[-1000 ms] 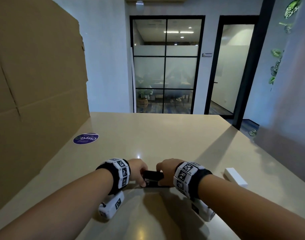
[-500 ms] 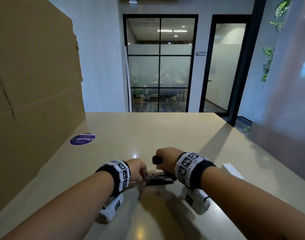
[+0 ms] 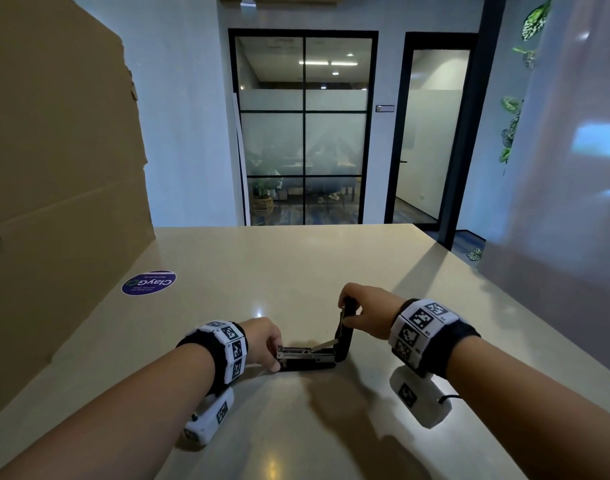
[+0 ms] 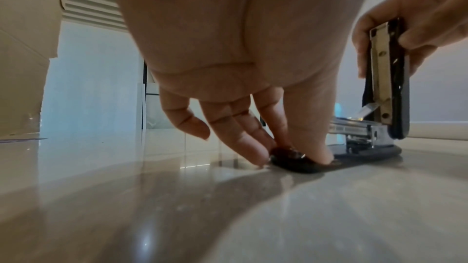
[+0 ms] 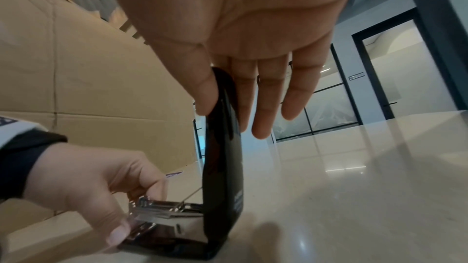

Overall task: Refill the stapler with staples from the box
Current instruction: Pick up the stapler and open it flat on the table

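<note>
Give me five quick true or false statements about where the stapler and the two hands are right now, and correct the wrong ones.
1. The stapler's top cover is swung up, nearly upright. True.
2. The right hand holds that raised cover. True.
3. The left hand hovers clear of the stapler. False: its fingers hold the front end of the stapler base down on the table.
4. The metal staple channel lies exposed, roughly level above the base. True.
5. The stapler is lifted off the table. False: its base rests on the tabletop.
</note>
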Available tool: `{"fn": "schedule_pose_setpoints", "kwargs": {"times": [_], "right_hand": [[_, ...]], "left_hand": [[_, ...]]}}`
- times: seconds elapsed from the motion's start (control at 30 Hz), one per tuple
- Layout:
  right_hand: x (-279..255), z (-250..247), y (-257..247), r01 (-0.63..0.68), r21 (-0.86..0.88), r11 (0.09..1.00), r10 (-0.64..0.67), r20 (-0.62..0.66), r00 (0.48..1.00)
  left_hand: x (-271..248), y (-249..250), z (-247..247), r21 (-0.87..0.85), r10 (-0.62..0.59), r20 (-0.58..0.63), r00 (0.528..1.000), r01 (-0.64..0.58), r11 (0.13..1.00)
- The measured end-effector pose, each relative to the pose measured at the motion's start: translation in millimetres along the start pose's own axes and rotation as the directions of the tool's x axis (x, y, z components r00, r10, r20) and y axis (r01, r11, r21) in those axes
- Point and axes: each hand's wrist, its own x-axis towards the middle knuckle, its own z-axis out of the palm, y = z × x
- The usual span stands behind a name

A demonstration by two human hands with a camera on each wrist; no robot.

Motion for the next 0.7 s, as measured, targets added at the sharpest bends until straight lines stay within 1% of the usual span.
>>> {"fn": "schedule_pose_setpoints", "kwargs": {"times": [0.1,0.23,0.33,0.47,0.57,0.63,0.7], "right_hand": [[-0.5,-0.8,6.9,-0.027,-0.015,1.000,0.027,-0.001,1.000],[-4.0,-5.3,19.6,-0.080,-0.076,0.994,0.080,-0.006,0.997],[-6.5,-5.8,30.5,-0.114,-0.168,0.979,0.117,0.008,0.993],[-9.9,0.6,40.3,-0.144,-0.320,0.936,0.168,0.049,0.985],[-11.0,15.4,45.5,-0.156,-0.445,0.882,0.228,0.113,0.967],[-11.5,23.5,46.6,-0.155,-0.476,0.865,0.252,0.146,0.957],[-11.9,25.6,46.9,-0.162,-0.474,0.866,0.259,0.147,0.955]], "left_hand": [[-1.5,0.6,0.1,-0.009,0.002,-0.006,1.000,-0.003,1.000],[-3.5,0.0,0.4,-0.011,-0.001,-0.009,1.000,0.001,1.000],[-4.7,-0.9,1.8,-0.014,-0.005,-0.021,1.000,0.005,1.000],[-6.0,0.1,1.2,-0.017,-0.005,-0.021,1.000,0.005,1.000],[-7.7,2.3,0.8,-0.016,-0.003,-0.022,1.000,0.003,1.000],[-9.0,2.9,1.3,-0.020,-0.001,-0.024,1.000,0.000,1.000],[-10.0,2.8,1.8,-0.027,-0.003,-0.024,1.000,0.002,1.000]]}}
